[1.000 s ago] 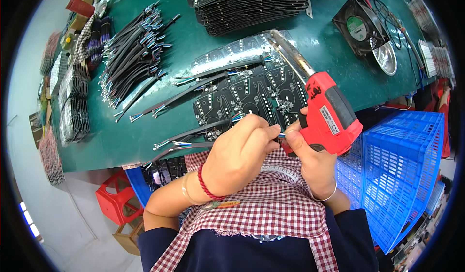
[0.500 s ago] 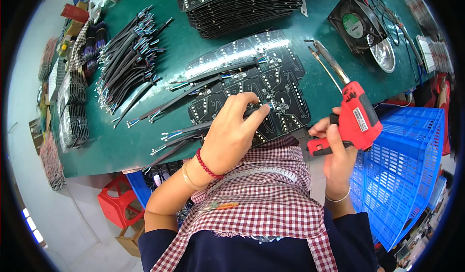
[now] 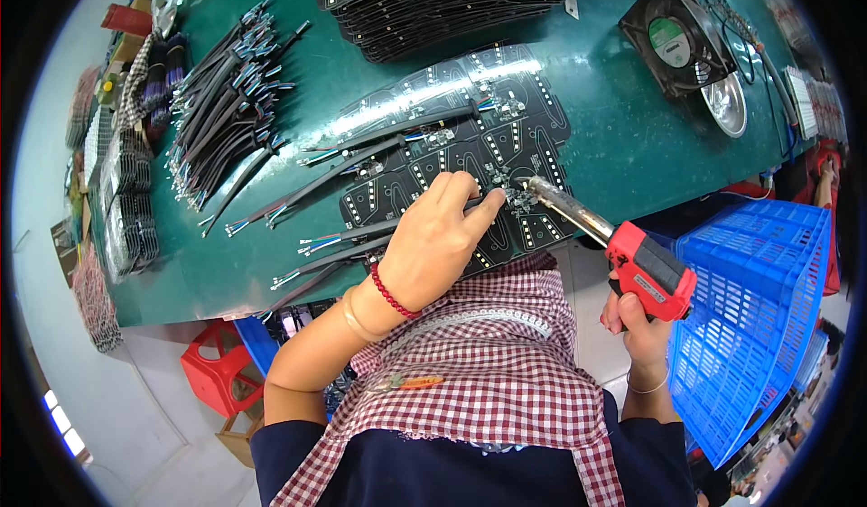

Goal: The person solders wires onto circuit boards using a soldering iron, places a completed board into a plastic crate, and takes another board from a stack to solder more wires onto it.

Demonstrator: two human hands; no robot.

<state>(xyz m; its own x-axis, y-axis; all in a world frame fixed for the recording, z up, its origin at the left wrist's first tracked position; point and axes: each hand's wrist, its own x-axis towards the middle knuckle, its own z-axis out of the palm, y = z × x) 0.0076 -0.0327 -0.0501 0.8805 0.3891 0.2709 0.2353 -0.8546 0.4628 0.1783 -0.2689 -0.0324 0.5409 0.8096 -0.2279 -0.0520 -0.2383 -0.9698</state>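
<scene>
A black circuit board panel dotted with small white parts lies flat on the green table. My left hand rests over its near part, thumb and forefinger pinched on the end of a dark sleeved cable at a pad. The fingers partly hide that end. My right hand grips a red soldering gun by its handle. Its metal tip reaches the board just right of my left fingertips; whether it touches cannot be made out. Other sleeved cables with coloured wire ends lie across the panel toward the left.
A heap of sleeved cables lies at the left. Stacked black boards stand at the back. At the right are a black fan and a metal dish. A blue plastic crate stands beside the table, and a red stool lower left.
My right hand has turned the soldering gun and lowered it, bringing its tip left to the board beside my left fingers. My left hand keeps its pinch at about the same spot.
</scene>
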